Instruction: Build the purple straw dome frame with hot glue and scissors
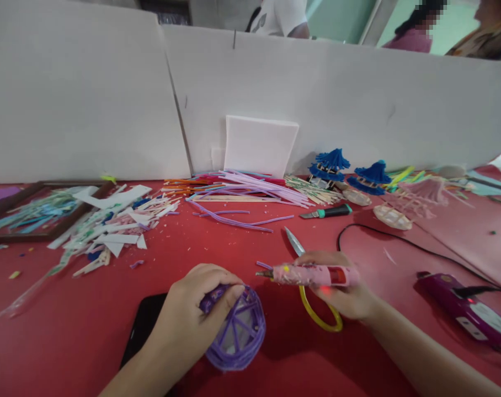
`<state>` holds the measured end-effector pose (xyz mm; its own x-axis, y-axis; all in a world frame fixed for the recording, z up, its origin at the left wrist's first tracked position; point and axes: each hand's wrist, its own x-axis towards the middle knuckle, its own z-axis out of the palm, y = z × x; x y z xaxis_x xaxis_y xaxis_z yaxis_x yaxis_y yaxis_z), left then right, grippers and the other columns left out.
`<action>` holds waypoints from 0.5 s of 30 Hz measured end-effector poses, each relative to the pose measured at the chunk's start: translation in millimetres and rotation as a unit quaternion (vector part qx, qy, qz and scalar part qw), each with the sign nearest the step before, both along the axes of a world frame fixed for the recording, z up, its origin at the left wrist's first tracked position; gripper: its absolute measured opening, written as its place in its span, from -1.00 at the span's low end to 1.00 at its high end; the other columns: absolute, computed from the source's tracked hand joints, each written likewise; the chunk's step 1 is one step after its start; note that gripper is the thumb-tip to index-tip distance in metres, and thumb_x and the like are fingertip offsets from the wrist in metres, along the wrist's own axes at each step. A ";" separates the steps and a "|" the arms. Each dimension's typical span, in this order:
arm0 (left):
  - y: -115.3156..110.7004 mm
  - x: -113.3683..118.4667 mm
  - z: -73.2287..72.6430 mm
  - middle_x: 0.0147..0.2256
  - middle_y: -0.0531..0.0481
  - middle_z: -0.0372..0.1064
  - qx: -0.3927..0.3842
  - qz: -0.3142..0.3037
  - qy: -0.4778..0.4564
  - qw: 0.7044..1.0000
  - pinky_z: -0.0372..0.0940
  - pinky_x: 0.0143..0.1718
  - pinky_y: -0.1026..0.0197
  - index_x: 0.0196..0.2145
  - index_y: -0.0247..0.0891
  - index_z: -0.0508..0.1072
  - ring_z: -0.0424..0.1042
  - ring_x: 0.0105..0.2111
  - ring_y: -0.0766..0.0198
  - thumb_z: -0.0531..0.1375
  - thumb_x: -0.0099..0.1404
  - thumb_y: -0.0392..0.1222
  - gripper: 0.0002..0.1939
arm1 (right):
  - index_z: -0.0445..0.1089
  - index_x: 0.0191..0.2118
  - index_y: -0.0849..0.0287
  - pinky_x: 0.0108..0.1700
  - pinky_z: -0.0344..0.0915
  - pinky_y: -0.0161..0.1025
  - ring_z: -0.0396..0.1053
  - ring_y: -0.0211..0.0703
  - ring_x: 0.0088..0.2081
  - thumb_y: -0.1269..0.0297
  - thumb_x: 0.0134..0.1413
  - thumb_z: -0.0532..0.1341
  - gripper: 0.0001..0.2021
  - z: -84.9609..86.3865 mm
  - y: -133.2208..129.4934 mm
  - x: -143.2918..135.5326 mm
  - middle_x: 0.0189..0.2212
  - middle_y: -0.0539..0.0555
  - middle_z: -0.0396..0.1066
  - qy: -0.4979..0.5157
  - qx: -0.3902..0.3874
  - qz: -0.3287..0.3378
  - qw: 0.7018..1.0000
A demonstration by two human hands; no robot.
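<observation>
My left hand (201,309) is closed round the upper left rim of a round purple craft piece (244,325) made of pipe cleaners, with spokes across a pale inside. In my right hand (345,292) is a pink hot glue gun (312,274), its metal nozzle pointing left toward the purple piece, a short gap away from it. Under the right hand lie scissors (323,317) with yellow handles, their blades pointing up and left on the red table. A short purple pipe cleaner (264,266) lies just behind the nozzle.
Purple pipe cleaners (259,187) and a green-black utility knife (327,212) lie ahead. Scraps (122,226) and a brown frame (47,238) sit left, a black phone (145,325) under my left wrist. Rightward are blue-roofed models (333,165), a cable (399,240) and a purple power strip (461,306).
</observation>
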<state>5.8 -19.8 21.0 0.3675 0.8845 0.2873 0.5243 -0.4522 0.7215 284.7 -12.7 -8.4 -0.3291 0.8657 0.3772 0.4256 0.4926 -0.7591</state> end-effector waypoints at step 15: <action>-0.4 6.8 -15.0 -0.44 0.04 0.34 -0.130 0.060 -0.121 0.982 0.24 -0.38 0.31 -0.45 -0.23 0.43 0.34 -0.43 0.34 0.08 0.31 -0.03 -0.71 | 0.26 -0.26 0.12 -0.56 0.20 -0.30 0.27 -0.23 -0.57 0.46 -0.06 0.07 -0.81 10.4 -14.8 -14.6 -0.53 0.00 0.34 -0.078 0.172 0.018 0.982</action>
